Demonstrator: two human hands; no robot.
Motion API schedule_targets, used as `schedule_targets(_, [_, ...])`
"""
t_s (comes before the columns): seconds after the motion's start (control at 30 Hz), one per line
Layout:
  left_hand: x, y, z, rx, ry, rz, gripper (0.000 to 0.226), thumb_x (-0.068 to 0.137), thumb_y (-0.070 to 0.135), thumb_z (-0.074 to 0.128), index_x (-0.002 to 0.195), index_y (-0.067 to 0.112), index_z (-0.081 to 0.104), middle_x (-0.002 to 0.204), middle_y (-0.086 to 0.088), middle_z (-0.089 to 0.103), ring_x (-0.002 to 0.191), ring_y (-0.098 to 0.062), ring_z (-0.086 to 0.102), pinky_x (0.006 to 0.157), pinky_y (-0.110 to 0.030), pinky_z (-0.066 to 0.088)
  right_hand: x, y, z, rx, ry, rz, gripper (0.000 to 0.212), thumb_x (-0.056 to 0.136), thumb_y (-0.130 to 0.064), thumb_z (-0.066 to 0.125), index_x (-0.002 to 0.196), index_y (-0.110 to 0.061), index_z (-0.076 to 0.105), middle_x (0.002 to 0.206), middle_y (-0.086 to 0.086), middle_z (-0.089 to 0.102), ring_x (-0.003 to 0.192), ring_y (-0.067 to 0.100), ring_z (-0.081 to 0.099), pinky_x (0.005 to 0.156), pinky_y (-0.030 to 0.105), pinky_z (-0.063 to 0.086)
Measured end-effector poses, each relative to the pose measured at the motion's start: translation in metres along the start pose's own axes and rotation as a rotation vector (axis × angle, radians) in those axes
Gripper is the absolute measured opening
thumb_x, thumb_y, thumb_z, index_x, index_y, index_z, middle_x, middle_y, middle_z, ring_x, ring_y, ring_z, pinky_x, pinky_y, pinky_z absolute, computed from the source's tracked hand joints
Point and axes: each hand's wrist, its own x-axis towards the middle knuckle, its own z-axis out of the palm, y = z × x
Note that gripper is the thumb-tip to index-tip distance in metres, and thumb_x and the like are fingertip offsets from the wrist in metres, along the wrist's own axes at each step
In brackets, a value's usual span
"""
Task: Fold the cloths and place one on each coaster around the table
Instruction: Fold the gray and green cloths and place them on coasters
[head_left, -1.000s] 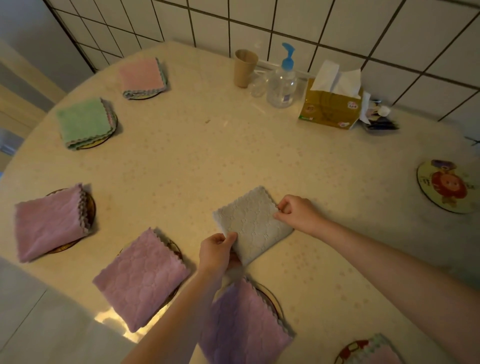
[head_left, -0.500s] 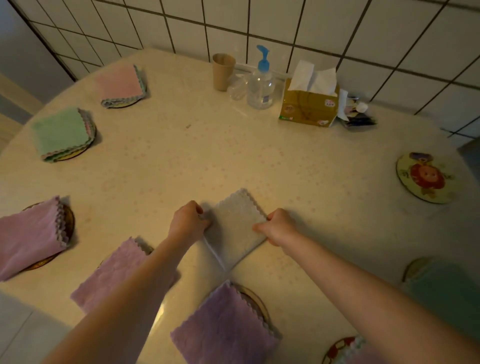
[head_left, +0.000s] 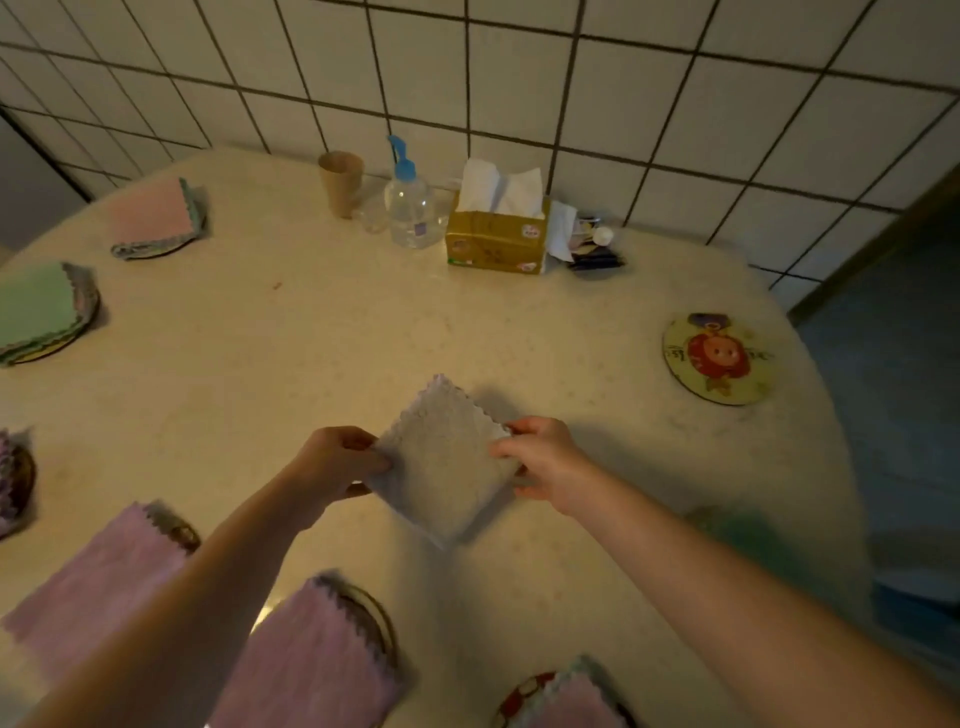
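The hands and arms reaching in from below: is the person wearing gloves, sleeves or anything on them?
Nothing shows. The left hand and right hand are bare, with no gloves, rings or watch visible. Both forearms are bare too, with no sleeve down to the frame's edge.

A home dining corner: beyond my right hand (head_left: 540, 464), a tissue box (head_left: 496, 240), soap bottle (head_left: 411, 203) and tiled wall (head_left: 571, 78).

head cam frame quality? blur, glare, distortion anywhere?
Head view: dim, warm light; wall tile lines bow from the wide lens; purple cloths at the bottom edge are smeared; grey cloth between left hand and right hand is soft; glare spot on table.
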Motion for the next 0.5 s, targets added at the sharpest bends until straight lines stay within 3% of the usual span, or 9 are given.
schedule_targets(0.17, [-0.037, 0.023, 0.118, -0.145, -0.087, 0.011, 0.009, 0.081, -0.001, 0.069, 0.088, 0.002, 0.063, 0.082, -0.012, 0.063, 0.081, -0.024, 0.062, 0.071, -0.034, 0.054, -0.021, 0.022, -0.126, 0.174, 0.059, -0.048, 0.036, 0.075, -0.006, 0.072, 0.106, -0.017, 0.059, 0.096, 0.006, 0.063, 0.087, 0.023, 0.06, 0.065, 0.036, 0.055])
schedule_targets(0.3, [-0.061, 0.031, 0.205, -0.231, -0.098, 0.026, 0.008, 0.083, 0.002, 0.068, 0.089, 0.002, 0.063, 0.083, -0.012, 0.065, 0.078, -0.023, 0.063, 0.07, -0.034, 0.054, -0.039, 0.046, -0.216, 0.194, 0.053, -0.048, 0.032, 0.076, -0.008, 0.073, 0.106, -0.014, 0.061, 0.103, 0.01, 0.065, 0.095, 0.029, 0.062, 0.068, 0.04, 0.057])
schedule_targets(0.43, [-0.08, 0.038, 0.272, -0.273, -0.063, 0.031, 0.01, 0.083, 0.003, 0.069, 0.091, 0.003, 0.064, 0.084, -0.011, 0.065, 0.078, -0.022, 0.063, 0.063, -0.03, 0.053, -0.053, 0.066, -0.282, 0.126, 0.032, -0.032, 0.019, 0.082, -0.007, 0.066, 0.099, -0.016, 0.064, 0.097, 0.006, 0.064, 0.087, 0.022, 0.06, 0.053, 0.029, 0.051])
schedule_targets(0.5, [-0.083, 0.046, 0.291, -0.293, -0.064, 0.036, 0.011, 0.082, 0.004, 0.071, 0.091, 0.003, 0.064, 0.085, -0.011, 0.066, 0.082, -0.023, 0.064, 0.061, -0.028, 0.053, -0.054, 0.072, -0.303, 0.107, 0.045, -0.009, 0.019, 0.081, -0.006, 0.065, 0.097, -0.016, 0.064, 0.098, 0.008, 0.063, 0.089, 0.023, 0.06, 0.057, 0.031, 0.053])
